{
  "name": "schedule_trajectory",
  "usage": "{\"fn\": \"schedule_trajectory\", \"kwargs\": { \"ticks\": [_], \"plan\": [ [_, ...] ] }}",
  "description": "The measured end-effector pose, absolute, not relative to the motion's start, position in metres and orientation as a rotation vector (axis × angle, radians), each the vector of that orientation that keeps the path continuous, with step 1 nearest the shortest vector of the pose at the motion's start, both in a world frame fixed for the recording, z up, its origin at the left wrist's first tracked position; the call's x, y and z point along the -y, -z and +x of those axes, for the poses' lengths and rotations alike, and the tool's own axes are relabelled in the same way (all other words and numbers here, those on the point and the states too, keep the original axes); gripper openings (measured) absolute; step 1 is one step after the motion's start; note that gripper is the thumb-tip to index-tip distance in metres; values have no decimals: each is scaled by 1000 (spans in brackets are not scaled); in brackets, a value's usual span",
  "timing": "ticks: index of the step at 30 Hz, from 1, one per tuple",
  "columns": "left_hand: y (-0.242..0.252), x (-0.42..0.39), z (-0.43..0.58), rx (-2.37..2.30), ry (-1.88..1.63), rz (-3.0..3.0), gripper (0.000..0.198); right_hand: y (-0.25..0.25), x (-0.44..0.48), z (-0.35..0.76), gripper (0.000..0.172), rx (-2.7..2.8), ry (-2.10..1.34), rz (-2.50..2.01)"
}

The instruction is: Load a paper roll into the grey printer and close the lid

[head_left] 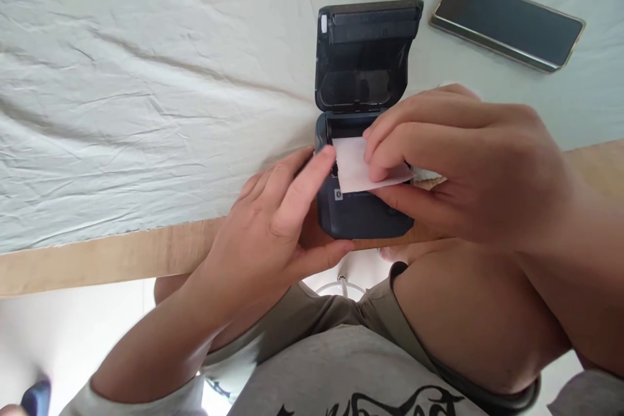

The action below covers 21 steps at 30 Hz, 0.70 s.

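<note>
A small dark portable printer (363,214) sits at the near edge of the table with its lid (363,52) swung open and standing away from me. A strip of white paper (351,166) lies across the printer's open bay. My right hand (468,162) pinches this paper between thumb and fingers from the right. My left hand (277,221) grips the printer's left side and front corner, forefinger tip touching the paper's left edge.
A dark smartphone (507,23) lies face up at the far right on the pale wrinkled cloth (146,91). The wooden table edge (97,263) runs below the cloth. My knees and grey shirt are under the table edge.
</note>
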<state>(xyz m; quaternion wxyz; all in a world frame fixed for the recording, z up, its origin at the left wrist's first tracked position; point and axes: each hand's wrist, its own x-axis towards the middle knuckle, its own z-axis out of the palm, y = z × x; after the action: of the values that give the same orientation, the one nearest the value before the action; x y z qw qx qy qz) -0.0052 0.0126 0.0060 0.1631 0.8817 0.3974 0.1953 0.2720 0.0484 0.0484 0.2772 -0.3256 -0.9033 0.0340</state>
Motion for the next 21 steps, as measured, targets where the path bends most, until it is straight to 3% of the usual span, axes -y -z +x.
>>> {"fn": "schedule_trajectory", "kwargs": {
  "ticks": [4, 9, 12, 14, 17, 21],
  "plan": [
    [-11, -15, -7, -1084, -482, 2556, 59, -47, -48, 280, 17, 2470, -111, -836],
    [-13, -14, -6, -1097, -476, 2526, 52, -47, -49, 285, 15, 2465, -142, -824],
    [-12, -13, -6, -1076, -518, 2533, 45, -44, -54, 287, 6, 2305, 39, -982],
    [-11, -12, -7, -1064, -529, 2530, 41, -41, -57, 290, 13, 2241, 147, -1094],
    [-10, -12, -7, -1069, -534, 2525, 39, -34, -60, 296, 38, 2293, 121, -1207],
    [-11, -12, -6, -1079, -507, 2524, 39, -32, -60, 297, 38, 2314, 39, -1251]
  ]
}}
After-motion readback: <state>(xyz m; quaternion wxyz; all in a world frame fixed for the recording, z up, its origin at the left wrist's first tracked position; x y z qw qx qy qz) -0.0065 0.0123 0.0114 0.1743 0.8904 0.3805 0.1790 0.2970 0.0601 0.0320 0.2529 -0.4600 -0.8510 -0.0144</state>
